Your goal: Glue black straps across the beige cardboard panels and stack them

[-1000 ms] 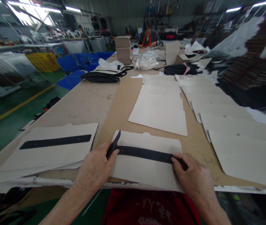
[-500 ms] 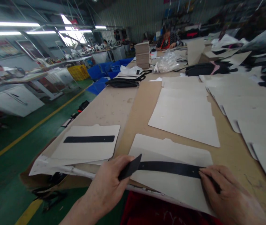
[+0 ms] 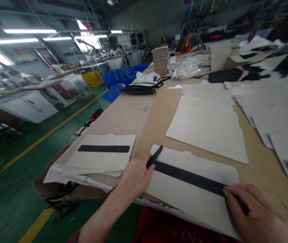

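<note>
The workshop has a green floor [image 3: 7, 202], blue bins [image 3: 113, 92] and a yellow crate [image 3: 92, 79] off to the left; across my long table [image 3: 113, 118], a co-worker [image 3: 187, 44] in a red apron sits at the far end. In front of me a pale board [image 3: 192, 204] lies aslant by the near edge, with a black strip [image 3: 189, 177] stretched across it, flat along most of its length. My right hand [image 3: 257, 209] pinches the strip's right end between thumb and fingers. At the other end, my left hand [image 3: 137, 172] is closed on a dark piece [image 3: 156, 155] that sticks up at a tilt (I can't tell whether it joins the strip). Just left lies another board [image 3: 98, 160] bearing its own black band [image 3: 103, 149]. Beyond, plain boards [image 3: 207, 125] overlap in a row, and more spread to the right.
</note>
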The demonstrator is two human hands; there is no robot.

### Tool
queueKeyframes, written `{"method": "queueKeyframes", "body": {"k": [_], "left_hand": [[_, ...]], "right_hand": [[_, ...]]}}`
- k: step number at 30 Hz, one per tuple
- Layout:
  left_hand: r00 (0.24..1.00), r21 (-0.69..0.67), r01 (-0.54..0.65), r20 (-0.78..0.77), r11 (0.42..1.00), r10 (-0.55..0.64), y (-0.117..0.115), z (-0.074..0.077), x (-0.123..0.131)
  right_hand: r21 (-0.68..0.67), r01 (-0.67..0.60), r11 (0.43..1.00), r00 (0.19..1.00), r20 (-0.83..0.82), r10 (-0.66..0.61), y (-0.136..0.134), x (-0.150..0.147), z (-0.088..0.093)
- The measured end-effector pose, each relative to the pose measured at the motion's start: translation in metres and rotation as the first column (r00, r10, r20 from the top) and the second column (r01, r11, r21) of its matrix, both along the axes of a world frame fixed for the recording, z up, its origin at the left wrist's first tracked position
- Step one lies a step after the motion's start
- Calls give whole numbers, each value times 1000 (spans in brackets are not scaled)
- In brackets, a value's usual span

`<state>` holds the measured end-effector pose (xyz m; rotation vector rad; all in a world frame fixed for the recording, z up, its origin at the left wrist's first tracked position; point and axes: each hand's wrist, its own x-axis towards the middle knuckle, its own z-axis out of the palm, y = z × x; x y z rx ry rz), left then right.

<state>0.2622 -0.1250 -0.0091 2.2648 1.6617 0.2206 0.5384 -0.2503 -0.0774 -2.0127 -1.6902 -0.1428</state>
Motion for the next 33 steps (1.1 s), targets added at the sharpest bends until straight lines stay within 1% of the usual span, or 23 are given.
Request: {"method": "queueKeyframes", "body": {"k": [3,7,11,13,17,20,23,26,31,33], "left_hand": [[1000,-6,8,-21,1000,-8,2,-2,1],[1000,-8,2,-28,1000,-2,4,-6,2],[1000,0,3,-7,1000,-3,5,-8,2],[1000,-5,1,4,1000,-1,5,-9,2],[1000,-24,-7,14,1000,7,5,-8,2],[1000,-35,-14,6,999,14,6,-7,2],[1000,-21,-17,-1,1000,17,7,-7,2],[1000,0,8,3,1000,-8,7,-7,1],[1000,64,8,16,998,-9,3,-7,3],[998,55,42,36,998,-44,1,-9,4]], "right_hand": [[-28,24,999,1000,-2,-24,-2,-3,2],[-50,13,999,1000,-6,-13,-3,-3,2],[0,-14,1000,1000,12,14,-2,1,-3],[13,0,1000,1000,20,0,-2,1,-4],[-50,34,998,999,17,-33,-3,-3,0],[-69,35,997,999,-1,-35,-3,-5,3],[-81,37,996,999,-9,-37,-3,-5,3],[-78,35,996,999,-8,-35,-3,-5,3],[-73,16,997,1000,-16,-17,-1,-4,4],[-73,13,997,1000,-5,-13,-1,-4,4]]}}
